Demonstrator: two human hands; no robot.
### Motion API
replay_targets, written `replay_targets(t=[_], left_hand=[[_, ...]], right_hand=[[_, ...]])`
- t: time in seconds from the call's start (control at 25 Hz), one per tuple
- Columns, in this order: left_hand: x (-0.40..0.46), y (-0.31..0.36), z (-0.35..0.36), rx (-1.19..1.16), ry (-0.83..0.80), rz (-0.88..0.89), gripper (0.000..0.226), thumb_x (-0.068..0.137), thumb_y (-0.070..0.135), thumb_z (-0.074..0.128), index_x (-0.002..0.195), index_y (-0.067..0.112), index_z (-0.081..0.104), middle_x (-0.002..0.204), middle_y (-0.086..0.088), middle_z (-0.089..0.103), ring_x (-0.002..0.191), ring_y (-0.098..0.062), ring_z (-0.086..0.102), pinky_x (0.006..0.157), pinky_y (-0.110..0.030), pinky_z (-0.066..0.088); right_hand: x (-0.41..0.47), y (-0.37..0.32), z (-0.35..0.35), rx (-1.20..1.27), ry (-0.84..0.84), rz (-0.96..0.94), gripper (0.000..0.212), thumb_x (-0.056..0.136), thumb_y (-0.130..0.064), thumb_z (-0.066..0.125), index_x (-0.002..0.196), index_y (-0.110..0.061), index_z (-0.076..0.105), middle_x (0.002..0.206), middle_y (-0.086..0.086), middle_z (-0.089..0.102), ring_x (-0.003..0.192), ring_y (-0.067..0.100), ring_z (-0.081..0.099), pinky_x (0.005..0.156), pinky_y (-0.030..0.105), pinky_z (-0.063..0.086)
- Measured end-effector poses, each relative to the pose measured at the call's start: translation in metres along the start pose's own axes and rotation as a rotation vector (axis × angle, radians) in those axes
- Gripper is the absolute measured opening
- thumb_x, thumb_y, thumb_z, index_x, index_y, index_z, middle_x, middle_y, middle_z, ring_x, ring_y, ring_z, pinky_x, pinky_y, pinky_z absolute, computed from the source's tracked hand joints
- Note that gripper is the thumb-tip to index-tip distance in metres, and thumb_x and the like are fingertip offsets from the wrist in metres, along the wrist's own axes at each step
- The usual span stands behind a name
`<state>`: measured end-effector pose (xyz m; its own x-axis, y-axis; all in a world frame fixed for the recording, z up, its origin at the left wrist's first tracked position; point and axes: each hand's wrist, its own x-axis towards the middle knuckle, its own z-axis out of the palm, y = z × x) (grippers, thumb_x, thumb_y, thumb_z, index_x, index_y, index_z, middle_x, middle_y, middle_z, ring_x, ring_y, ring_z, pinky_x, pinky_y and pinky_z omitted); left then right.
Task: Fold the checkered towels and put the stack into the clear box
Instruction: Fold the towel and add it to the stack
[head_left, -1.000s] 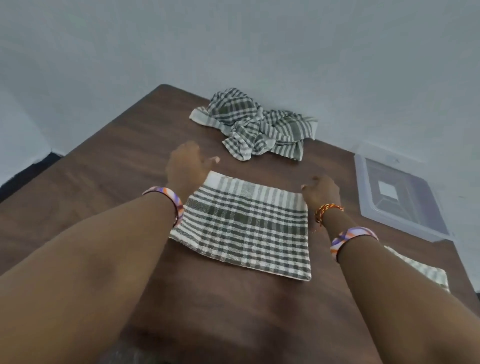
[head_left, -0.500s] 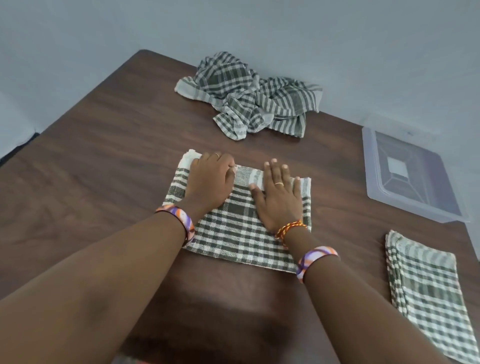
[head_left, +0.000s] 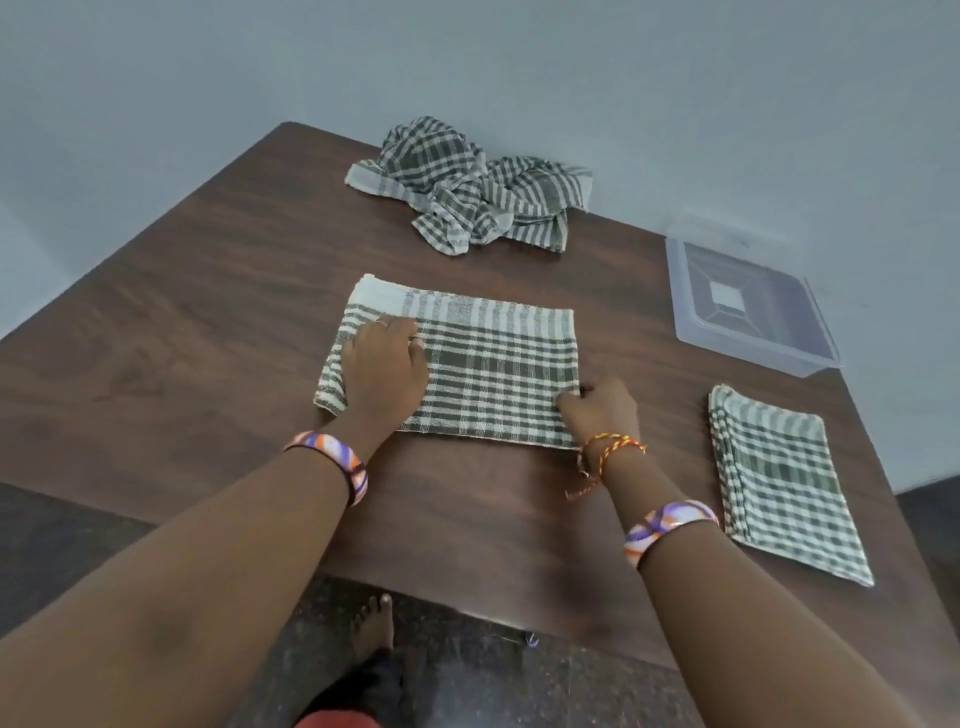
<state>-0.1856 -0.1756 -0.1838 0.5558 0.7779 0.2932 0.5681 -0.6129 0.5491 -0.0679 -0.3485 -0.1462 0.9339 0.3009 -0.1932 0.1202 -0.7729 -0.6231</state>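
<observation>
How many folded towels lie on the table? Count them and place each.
2 visible: folded towel at centre under both hands; folded stack at right, which may hold several towels.

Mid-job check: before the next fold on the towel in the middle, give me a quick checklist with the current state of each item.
1. Half-folded towel lies flat on the table: ok.
2. Left hand rests on its left part, pinning it: ok.
3. Right hand grips the towel's right near edge: ok.
4. Far edges line up: not ok, the left corner sticks out.
5. Clear box open and empty: ok.
6. Crumpled towels lie apart, folded stack too: ok.
</observation>
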Motion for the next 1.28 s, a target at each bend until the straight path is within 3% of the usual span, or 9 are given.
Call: replay_targets(t=[0.2,0.32,0.52,0.68,0.76,0.88,0.96,1.16,1.28], left_hand=[[-0.006,-0.007,-0.037,-0.450,-0.101,-0.235,0.028,0.090,0.013,0.055,0.117,0.004,0.054,0.102,-0.007,0.060,0.090,-0.020,0.059,0.079,-0.023,0.045],[0.002,-0.006,-0.071,-0.930,-0.329,-0.593,0.022,0.094,0.029,0.055,0.100,0.007,0.054,0.087,-0.008,0.058,0.064,-0.013,0.062,0.058,-0.024,0.055],[0.027,-0.025,-0.085,-1.127,-0.415,-0.836,0.066,0.084,0.062,0.051,0.110,0.001,0.055,0.098,-0.014,0.063,0.088,-0.027,0.061,0.083,-0.040,0.051],[0.044,-0.038,-0.068,-0.555,-0.319,-0.704,0.042,0.067,0.025,0.080,0.087,-0.007,0.061,0.084,-0.019,0.066,0.073,-0.029,0.061,0.072,-0.037,0.055],[0.044,-0.039,-0.063,-0.270,-0.301,-0.613,0.022,0.070,0.016,0.073,0.068,0.001,0.058,0.067,-0.013,0.058,0.063,-0.025,0.054,0.059,-0.031,0.045],[0.056,-0.039,-0.048,-0.092,-0.214,-0.720,0.043,0.066,0.031,0.065,0.101,0.006,0.063,0.113,-0.014,0.062,0.108,-0.031,0.057,0.089,-0.035,0.045],[0.070,-0.030,-0.038,0.038,-0.272,-0.735,0.056,0.073,0.041,0.062,0.120,0.012,0.057,0.131,-0.011,0.052,0.124,-0.031,0.045,0.101,-0.042,0.036],[0.094,0.002,-0.008,-0.056,-0.396,-0.390,0.010,0.080,0.025,0.061,0.078,0.017,0.054,0.097,-0.011,0.066,0.100,-0.031,0.062,0.085,-0.038,0.048],[0.090,0.033,0.008,-0.155,-0.397,-0.273,0.017,0.083,0.023,0.058,0.094,0.012,0.053,0.093,-0.009,0.064,0.088,-0.029,0.062,0.075,-0.037,0.050]], right_hand=[[-0.005,-0.034,-0.005,0.546,-0.231,0.270,0.004,0.074,0.005,0.063,0.078,0.004,0.061,0.060,0.015,0.062,0.043,0.021,0.060,0.045,0.026,0.052],[-0.021,-0.088,-0.005,0.567,-0.370,0.131,0.007,0.080,-0.004,0.064,0.081,-0.005,0.058,0.072,0.010,0.057,0.061,0.021,0.055,0.053,0.025,0.048],[-0.055,-0.150,0.038,0.637,-0.773,0.042,0.020,0.090,-0.004,0.055,0.072,-0.013,0.055,0.071,0.002,0.057,0.062,0.010,0.057,0.061,0.029,0.047],[-0.016,-0.136,0.061,0.661,-0.268,0.043,0.022,0.087,-0.003,0.052,0.105,-0.008,0.062,0.084,0.007,0.067,0.066,0.015,0.063,0.059,0.029,0.050],[-0.003,-0.124,0.076,0.307,-0.095,0.015,0.038,0.086,-0.015,0.052,0.124,-0.013,0.053,0.124,0.012,0.059,0.114,0.026,0.054,0.096,0.038,0.044],[-0.003,-0.120,0.111,-0.054,-0.172,-0.007,0.066,0.091,-0.033,0.046,0.147,-0.009,0.021,0.159,0.016,0.008,0.147,0.030,-0.006,0.117,0.049,-0.004],[0.002,-0.122,0.128,-0.134,-0.143,-0.119,0.069,0.094,-0.033,0.042,0.150,-0.005,0.011,0.159,0.017,-0.003,0.146,0.029,-0.018,0.115,0.048,-0.014],[0.049,-0.107,0.115,-0.069,0.002,-0.314,0.048,0.094,-0.017,0.044,0.138,-0.002,0.031,0.140,0.018,0.048,0.144,0.026,0.025,0.116,0.038,-0.015],[0.063,-0.086,0.088,0.080,0.061,-0.347,0.043,0.088,-0.003,0.045,0.131,-0.006,0.041,0.109,0.014,0.065,0.110,0.031,0.055,0.112,0.038,0.026]])
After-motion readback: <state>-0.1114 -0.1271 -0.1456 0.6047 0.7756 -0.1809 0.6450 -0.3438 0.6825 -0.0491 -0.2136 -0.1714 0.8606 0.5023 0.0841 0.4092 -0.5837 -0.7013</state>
